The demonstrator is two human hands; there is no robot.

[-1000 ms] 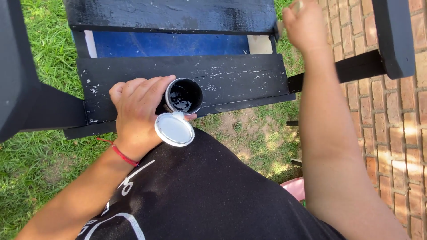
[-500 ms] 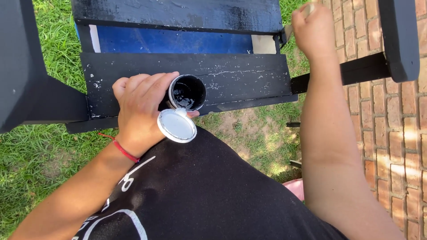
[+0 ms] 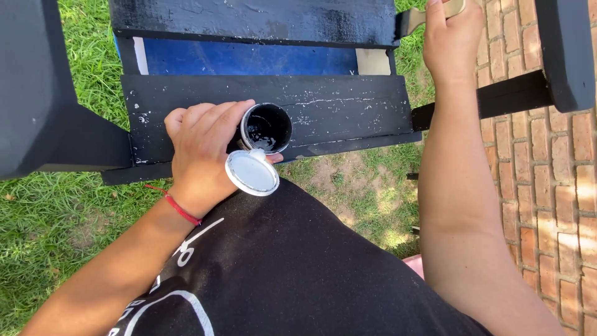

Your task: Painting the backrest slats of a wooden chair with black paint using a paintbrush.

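Paint jar [image 3: 266, 128]: small, open, black paint inside, mouth tilted toward the camera; rests over the lower black plank [image 3: 348, 109].
Lid [image 3: 252, 172]: white, hinged open, hanging just below the mouth.
Left hand [image 3: 202, 155]: fingers wrapped tight around the jar's body.
Right hand [image 3: 453, 40]: up and to the right, well apart, closed on a pale brush handle [image 3: 453, 7].
Open room: 1 gap to the upper plank [image 3: 261, 22]; grass [image 3: 56, 211] left, brick paving [image 3: 556, 186] right.
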